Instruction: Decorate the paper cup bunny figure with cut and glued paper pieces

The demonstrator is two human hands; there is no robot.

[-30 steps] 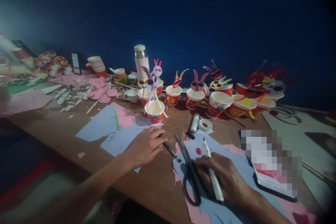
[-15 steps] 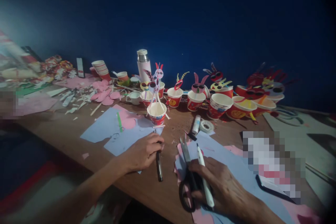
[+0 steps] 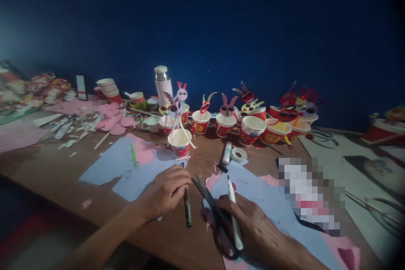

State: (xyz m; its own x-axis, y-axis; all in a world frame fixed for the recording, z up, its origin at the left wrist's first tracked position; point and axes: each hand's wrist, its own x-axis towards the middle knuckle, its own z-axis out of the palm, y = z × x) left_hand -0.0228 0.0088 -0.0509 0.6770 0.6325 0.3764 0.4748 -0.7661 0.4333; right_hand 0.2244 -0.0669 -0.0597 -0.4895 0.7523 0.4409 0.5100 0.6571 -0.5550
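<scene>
Print on the red paper cups [image 3: 252, 130] is too blurred to read. Far left of the front cup [image 3: 179, 142] and behind it stands 1 stack of cups [image 3: 109, 88]; 1 white flask [image 3: 162, 83] rises behind the front cup. Just nearer than that cup, the left hand [image 3: 164, 192] curls its fingers closed around the top of 1 black pen [image 3: 187, 209]. Right of the cup and nearer, 1 pair of black scissors [image 3: 207, 196] lies on lavender paper [image 3: 262, 196], blades slightly apart. The right hand [image 3: 256, 230] covers the handles and pinches 1 white marker [image 3: 234, 215] between its fingers. Right of the cup lie 1 glue stick [image 3: 226, 153] and 1 tape roll [image 3: 238, 155].
</scene>
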